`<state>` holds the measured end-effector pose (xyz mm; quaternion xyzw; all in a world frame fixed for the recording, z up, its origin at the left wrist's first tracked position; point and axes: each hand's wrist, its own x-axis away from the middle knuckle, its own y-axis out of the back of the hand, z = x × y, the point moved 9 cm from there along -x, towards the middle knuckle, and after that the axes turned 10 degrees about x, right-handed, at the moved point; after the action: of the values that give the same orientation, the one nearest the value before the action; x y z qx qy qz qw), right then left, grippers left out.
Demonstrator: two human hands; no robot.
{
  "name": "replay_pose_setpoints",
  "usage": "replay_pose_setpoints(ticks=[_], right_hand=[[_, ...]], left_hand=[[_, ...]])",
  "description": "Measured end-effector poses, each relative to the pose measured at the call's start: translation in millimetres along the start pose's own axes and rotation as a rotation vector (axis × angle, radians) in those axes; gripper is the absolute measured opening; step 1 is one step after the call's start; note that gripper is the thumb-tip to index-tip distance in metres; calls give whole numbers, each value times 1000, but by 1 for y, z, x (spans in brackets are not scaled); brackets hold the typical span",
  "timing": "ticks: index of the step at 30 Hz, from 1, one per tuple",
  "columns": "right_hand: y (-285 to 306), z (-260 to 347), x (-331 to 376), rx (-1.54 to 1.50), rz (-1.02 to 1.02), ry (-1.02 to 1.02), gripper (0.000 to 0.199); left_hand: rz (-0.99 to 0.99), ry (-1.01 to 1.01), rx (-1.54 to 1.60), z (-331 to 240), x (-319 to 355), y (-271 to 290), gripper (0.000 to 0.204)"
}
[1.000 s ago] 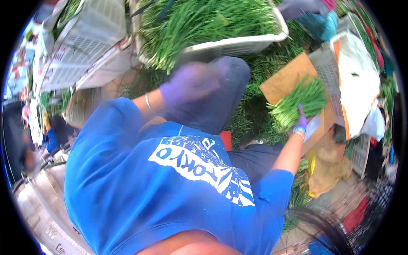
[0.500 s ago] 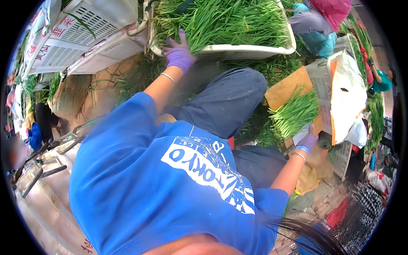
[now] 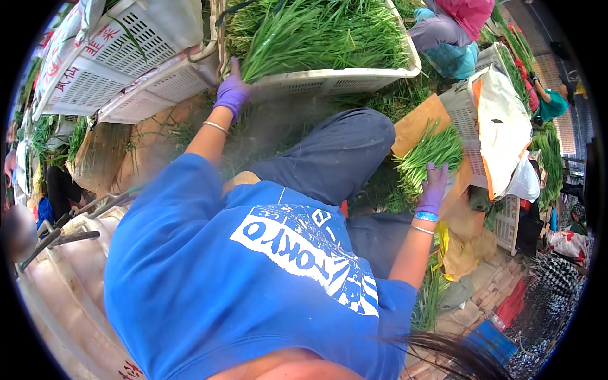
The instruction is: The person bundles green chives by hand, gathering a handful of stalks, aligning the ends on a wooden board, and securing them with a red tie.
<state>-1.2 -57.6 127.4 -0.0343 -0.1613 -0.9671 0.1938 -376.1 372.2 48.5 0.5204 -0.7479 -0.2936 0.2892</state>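
Observation:
My left hand [image 3: 234, 94], in a purple glove, is at the near left corner of a white plastic crate [image 3: 335, 77] full of long green garlic chives [image 3: 329, 38]. It grips chive ends that hang over the rim there, its fingers partly hidden by the leaves. On the right, my right hand [image 3: 433, 189], gloved in purple too, rests open with fingers spread against the near side of a chive bundle [image 3: 432, 154]. That bundle lies beside a brown board [image 3: 420, 126], its pale cut ends toward me.
White slatted crates [image 3: 136, 38] stand at the upper left. At the right a slatted crate holds a white and orange sack [image 3: 500, 126]. Loose chives lie on the floor around my knees. A person in pink [image 3: 465, 16] sits beyond the full crate; another in teal [image 3: 552, 104] is at far right.
My left hand has moved left along the crate rim, from spread fingers to a grip on chives. My right hand has come up from beneath the bundle's near side and opened against it.

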Motion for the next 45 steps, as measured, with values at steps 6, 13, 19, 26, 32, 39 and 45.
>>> replay_pose_setpoints(ticks=[6, 13, 19, 26, 32, 39, 45], right_hand=[[-2, 11, 23, -36, 46, 22, 74], [-35, 26, 56, -67, 178, -32, 60], [-152, 95, 139, -312, 761, 83, 57], [-189, 174, 150, -168, 582, 287, 38], [-182, 155, 127, -260, 184, 164, 12], [-195, 138, 125, -591, 270, 157, 8], [-195, 137, 129, -755, 315, 136, 20]], left_hand=[[765, 480, 1414, 24, 34, -78, 64], [1118, 159, 1937, -101, 115, -32, 65], [902, -127, 1470, -156, 156, -3, 55], [848, -173, 1399, -181, 178, -11, 44], [746, -142, 1544, -179, 173, -7, 46], [703, -148, 1672, -174, 169, -4, 42], [796, 5, 1810, -167, 169, -17, 40]])
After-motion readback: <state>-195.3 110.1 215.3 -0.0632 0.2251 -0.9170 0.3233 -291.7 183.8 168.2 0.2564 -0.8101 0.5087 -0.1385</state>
